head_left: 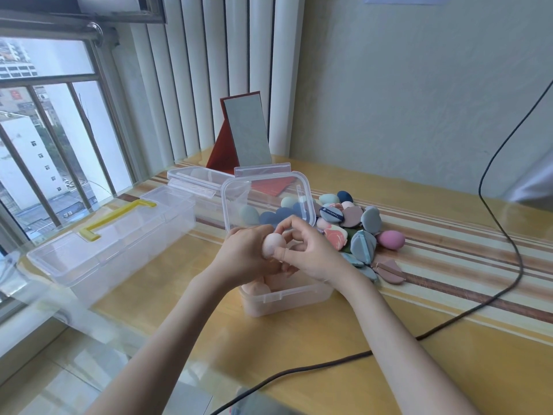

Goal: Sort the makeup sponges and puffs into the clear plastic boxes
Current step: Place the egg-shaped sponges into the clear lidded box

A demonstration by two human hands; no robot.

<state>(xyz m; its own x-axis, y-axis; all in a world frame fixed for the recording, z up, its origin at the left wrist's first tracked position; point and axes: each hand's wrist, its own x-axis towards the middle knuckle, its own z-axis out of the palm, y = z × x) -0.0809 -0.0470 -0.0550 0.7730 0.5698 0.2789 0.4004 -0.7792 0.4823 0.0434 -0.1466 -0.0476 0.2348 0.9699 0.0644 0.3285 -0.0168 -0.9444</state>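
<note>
Over tabletop (pixel 299 348), centre: small clear box (pixel 287 298) with hinged lid (pixel 266 199) raised, pale pink sponges (pixel 257 287) already inside. Left of it, long clear box with yellow handle (pixel 116 217), lid on; behind, a third clear box (pixel 194 181), contents unclear. Right of small box, just beside its wall: unsorted pile of sponges and puffs (pixel 356 226), blues, greys, pinks mixed. Directly above small box opening: left hand (pixel 248 253) curled round pale pink egg sponge (pixel 273 243), right hand (pixel 308 250) pinching same sponge from the right with thumb and fingertips. Long axis of sponge hard to judge, rounded end toward camera. Judged: drop point straight below, short descent only; pile nearer right hand for next pick. Hidden: box interior under both hands, count inside not readable; blue sponges seen only through lid.
</note>
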